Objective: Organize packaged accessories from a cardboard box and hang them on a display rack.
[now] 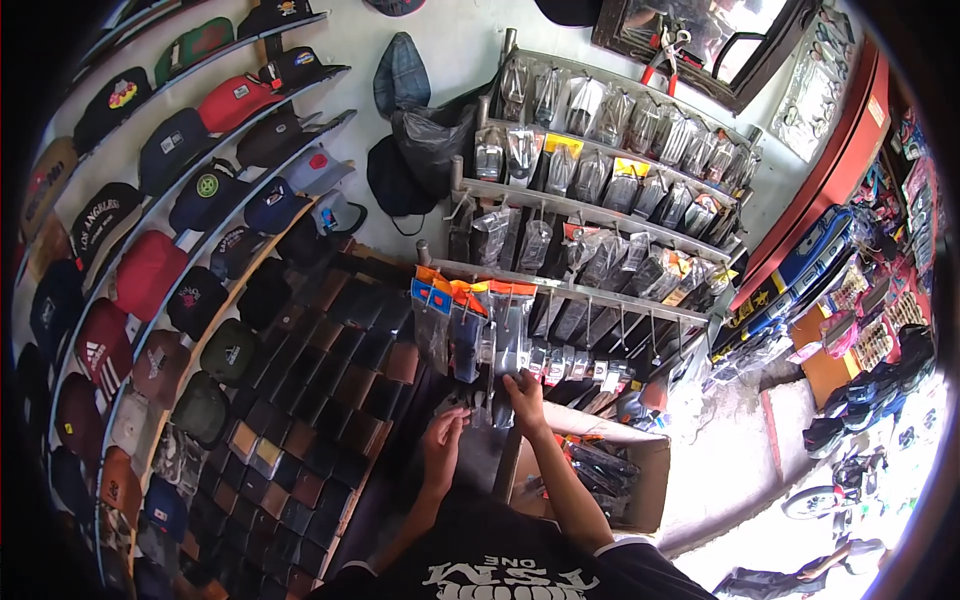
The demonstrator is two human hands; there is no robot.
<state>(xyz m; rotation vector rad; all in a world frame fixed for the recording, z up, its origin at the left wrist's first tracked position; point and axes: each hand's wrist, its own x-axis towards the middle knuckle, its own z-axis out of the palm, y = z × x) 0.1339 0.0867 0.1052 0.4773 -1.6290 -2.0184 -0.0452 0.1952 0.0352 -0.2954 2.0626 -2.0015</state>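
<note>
My right hand grips the lower part of a long clear plastic pack with an orange header and a dark item inside. The pack hangs at the front of a metal display rack. My left hand is just to the left and a little lower. Its fingertips are bunched close to the bottom end of the hanging packs, and whether they pinch anything is unclear. Beside the gripped pack hang a pack with an orange top and one with a blue and orange header.
An open cardboard box with packaged goods stands below my right forearm. Rows of wallets lie to the left, beside shelves of caps. Bare hooks jut from the lower rack bar. Red-handled pliers hang above the rack.
</note>
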